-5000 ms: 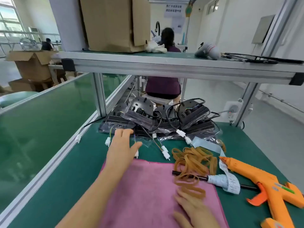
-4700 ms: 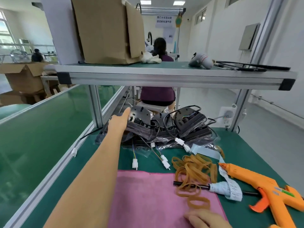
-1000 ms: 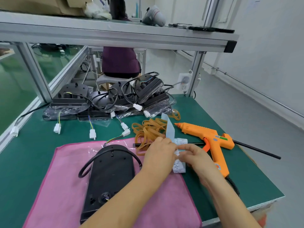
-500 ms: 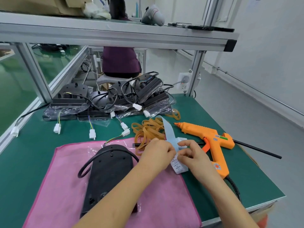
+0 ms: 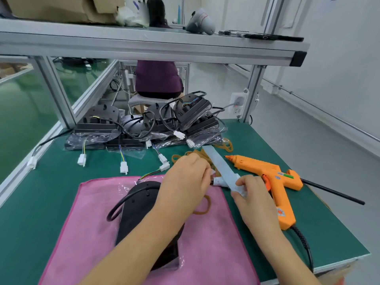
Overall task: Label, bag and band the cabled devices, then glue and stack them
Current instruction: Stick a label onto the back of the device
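Observation:
A black cabled device [image 5: 139, 208] in a clear bag lies on the pink cloth [image 5: 209, 254], partly hidden by my left forearm. Just right of it, my two hands work a roll of white labels on a pale blue backing strip [image 5: 221, 163]. My left hand [image 5: 185, 182] pinches at the roll's end; what its fingertips hold is hidden. My right hand [image 5: 251, 194] grips the strip near the roll. A pile of bagged black devices [image 5: 144, 124] with white connectors lies at the back of the table. Tan rubber bands [image 5: 202, 206] lie on the cloth and behind my hands.
An orange glue gun [image 5: 273, 182] lies right of my hands, its cord running off the front edge. A thin black rod [image 5: 333, 192] sticks out to the right. An aluminium shelf [image 5: 144, 46] spans overhead. A person sits behind the green table [image 5: 41, 192].
Five seconds ago my left hand reached to the device pile; one device now lies on the cloth. Over the last second both hands lifted the label strip and shifted slightly.

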Demonstrator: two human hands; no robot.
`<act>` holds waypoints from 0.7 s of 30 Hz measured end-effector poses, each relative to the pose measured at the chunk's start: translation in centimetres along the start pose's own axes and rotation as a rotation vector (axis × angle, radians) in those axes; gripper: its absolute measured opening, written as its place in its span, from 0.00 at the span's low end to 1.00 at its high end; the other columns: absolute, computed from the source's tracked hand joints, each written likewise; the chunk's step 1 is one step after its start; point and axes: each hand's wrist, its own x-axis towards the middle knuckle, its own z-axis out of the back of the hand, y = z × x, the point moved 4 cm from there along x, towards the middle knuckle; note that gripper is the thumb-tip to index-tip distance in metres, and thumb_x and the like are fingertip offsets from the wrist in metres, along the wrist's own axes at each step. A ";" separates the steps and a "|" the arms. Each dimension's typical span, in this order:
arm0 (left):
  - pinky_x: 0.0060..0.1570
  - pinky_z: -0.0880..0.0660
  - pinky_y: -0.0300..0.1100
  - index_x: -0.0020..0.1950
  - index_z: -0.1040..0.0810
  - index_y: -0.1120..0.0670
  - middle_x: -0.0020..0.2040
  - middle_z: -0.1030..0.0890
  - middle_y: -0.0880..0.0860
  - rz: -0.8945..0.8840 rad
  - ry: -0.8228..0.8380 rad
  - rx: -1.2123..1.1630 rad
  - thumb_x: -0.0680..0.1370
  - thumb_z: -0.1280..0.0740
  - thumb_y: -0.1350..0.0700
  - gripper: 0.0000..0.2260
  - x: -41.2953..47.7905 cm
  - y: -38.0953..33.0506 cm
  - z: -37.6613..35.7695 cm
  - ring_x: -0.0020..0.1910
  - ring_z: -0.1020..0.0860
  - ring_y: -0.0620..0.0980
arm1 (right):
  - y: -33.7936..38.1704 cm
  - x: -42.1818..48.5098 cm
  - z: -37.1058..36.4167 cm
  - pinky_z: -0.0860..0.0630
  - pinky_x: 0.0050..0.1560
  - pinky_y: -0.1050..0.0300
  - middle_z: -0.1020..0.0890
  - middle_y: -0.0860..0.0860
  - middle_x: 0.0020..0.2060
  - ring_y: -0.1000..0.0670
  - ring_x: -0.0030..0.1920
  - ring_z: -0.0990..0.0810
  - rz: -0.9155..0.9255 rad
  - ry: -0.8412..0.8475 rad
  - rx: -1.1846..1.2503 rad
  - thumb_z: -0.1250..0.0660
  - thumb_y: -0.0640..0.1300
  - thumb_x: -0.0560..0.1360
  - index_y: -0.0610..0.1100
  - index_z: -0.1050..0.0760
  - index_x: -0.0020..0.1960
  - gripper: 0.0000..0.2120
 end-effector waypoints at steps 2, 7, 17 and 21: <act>0.33 0.26 0.45 0.35 0.22 0.57 0.34 0.22 0.53 -0.050 0.000 0.033 0.76 0.38 0.59 0.10 -0.7 -0.1 1.0 0.33 0.23 0.53 | 0.5 -0.4 0.3 0.30 0.36 0.58 0.22 0.56 0.37 0.54 0.38 0.24 -0.063 0.070 0.149 0.31 0.45 0.74 0.52 0.26 0.43 0.05; 0.28 0.24 0.47 0.38 0.20 0.56 0.37 0.21 0.52 -0.208 0.117 0.154 0.77 0.37 0.58 0.09 -3.7 0.1 1.5 0.35 0.22 0.54 | 4.1 -3.1 0.1 0.26 0.27 0.62 0.18 0.46 0.32 0.53 0.28 0.22 -0.322 0.506 0.989 0.33 0.46 0.76 0.43 0.19 0.35 0.13; 0.30 0.27 0.45 0.38 0.20 0.55 0.39 0.21 0.51 -0.359 0.116 0.150 0.79 0.38 0.61 0.11 -8.0 1.4 3.4 0.36 0.25 0.52 | 8.3 -5.5 -2.5 0.26 0.25 0.65 0.20 0.46 0.31 0.53 0.29 0.21 -0.407 0.794 1.229 0.34 0.38 0.75 0.38 0.22 0.46 0.03; 0.30 0.28 0.44 0.38 0.20 0.54 0.37 0.23 0.50 -0.365 0.111 0.168 0.79 0.36 0.59 0.11 -9.0 2.2 3.9 0.35 0.25 0.52 | 8.9 -5.5 -3.0 0.24 0.27 0.64 0.20 0.46 0.30 0.52 0.27 0.21 -0.441 0.794 1.228 0.33 0.31 0.72 0.38 0.24 0.50 0.08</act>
